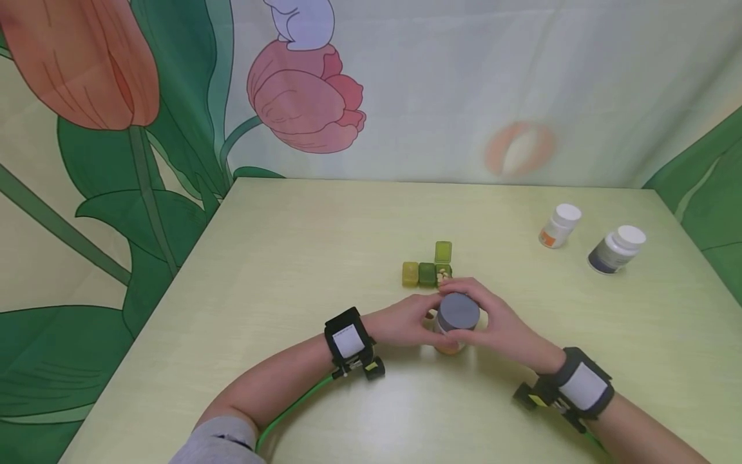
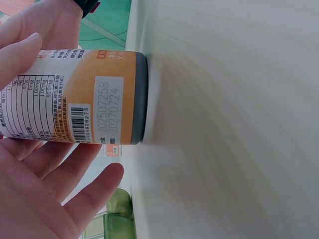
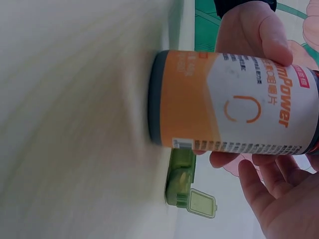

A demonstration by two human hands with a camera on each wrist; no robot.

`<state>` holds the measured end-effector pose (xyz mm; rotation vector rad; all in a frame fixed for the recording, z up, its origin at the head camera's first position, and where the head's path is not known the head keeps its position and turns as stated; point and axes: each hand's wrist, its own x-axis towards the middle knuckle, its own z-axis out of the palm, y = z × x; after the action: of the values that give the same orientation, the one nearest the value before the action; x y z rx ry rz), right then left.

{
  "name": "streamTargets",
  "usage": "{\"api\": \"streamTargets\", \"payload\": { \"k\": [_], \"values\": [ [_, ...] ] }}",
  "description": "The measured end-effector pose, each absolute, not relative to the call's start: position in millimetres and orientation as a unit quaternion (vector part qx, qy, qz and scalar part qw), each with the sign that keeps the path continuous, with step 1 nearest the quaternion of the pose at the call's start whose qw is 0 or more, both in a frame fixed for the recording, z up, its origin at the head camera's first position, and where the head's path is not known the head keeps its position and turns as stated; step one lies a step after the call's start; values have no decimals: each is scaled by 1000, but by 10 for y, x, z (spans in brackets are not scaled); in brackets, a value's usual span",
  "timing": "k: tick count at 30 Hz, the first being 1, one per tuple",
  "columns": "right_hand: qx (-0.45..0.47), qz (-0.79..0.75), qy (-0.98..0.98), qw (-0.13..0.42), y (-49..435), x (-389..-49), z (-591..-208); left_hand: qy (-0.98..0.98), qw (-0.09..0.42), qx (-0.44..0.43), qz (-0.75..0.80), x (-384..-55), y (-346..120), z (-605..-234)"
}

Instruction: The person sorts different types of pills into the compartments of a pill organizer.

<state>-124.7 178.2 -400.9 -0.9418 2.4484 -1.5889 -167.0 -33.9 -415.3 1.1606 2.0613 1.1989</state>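
Observation:
A supplement bottle (image 1: 458,312) with a grey cap and an orange-and-white label (image 3: 192,94) stands upright at the table. Around its left side my left hand (image 1: 408,321) holds the body between thumb and fingers. My right hand (image 1: 500,323) grips it from the other side, its thumb and fingers near the cap. Just behind the hands lies a small green pill box (image 1: 427,274). Its right compartment has the lid (image 1: 443,251) raised, and pale tablets (image 1: 443,275) show inside; the fingers partly cover that compartment.
Two white-capped bottles stand at the back right: a small one with an orange label patch (image 1: 559,225) and a larger one with a dark label (image 1: 617,249). A green cable (image 1: 295,407) runs along the left forearm. A printed floral cloth (image 1: 429,96) hangs behind the table (image 1: 313,225).

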Motion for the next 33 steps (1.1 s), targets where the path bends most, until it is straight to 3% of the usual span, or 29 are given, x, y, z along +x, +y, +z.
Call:
{"api": "streamTargets", "payload": {
  "k": [7,27,33],
  "values": [
    [-306,-520,797,32,1835,-1207,-4023,756,249,413,443,-1664,-335,-4156],
    [-298,-499,812,-56,2022,-1124,-3993,761,246,402,446,-1659,-332,-4143],
    [-285,-500,817,-35,1971,-1197,-3972,759,251,404,445,-1656,-325,-4138]
  ]
}}
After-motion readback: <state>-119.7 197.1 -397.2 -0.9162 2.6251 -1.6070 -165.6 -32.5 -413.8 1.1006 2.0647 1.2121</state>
